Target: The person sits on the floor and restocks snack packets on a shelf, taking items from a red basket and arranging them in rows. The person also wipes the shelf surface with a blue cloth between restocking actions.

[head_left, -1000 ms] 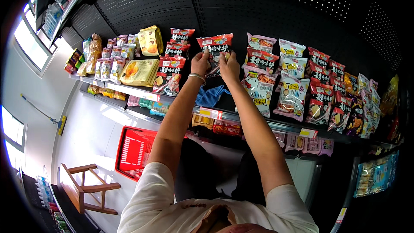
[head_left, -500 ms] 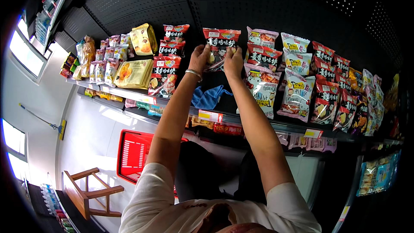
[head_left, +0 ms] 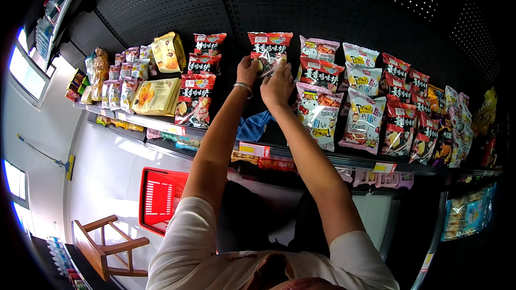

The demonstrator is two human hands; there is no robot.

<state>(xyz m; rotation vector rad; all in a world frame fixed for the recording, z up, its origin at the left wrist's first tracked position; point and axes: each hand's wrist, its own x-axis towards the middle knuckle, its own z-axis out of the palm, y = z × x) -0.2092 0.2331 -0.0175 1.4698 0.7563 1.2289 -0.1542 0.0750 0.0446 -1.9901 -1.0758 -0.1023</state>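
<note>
A red and black snack bag (head_left: 270,44) stands toward the back of the dark shelf, leaning upright. My left hand (head_left: 247,71) is closed on its lower left corner, the thumb against the front. Against the bag's lower right front lies my right hand (head_left: 277,86), back upward, with fingers stretched out and slightly apart. A crumpled blue cloth (head_left: 255,127) rests on the shelf below my hands, partly covered by my right forearm. Red and black bags (head_left: 196,88) stand in a row to the left. White and pink bags (head_left: 320,115) stand close on the right.
Yellow packets (head_left: 156,96) and small pouches fill the left end of the shelf (head_left: 344,159). Several more bag rows (head_left: 400,123) line the right. A perforated back panel (head_left: 161,11) rises behind. On the floor are a red basket (head_left: 153,204) and a wooden stool (head_left: 105,247).
The view has shifted slightly, moving the scene left. My right hand has slid inward and turned flat over the bag's lower front; my left hand keeps hold of its corner.
</note>
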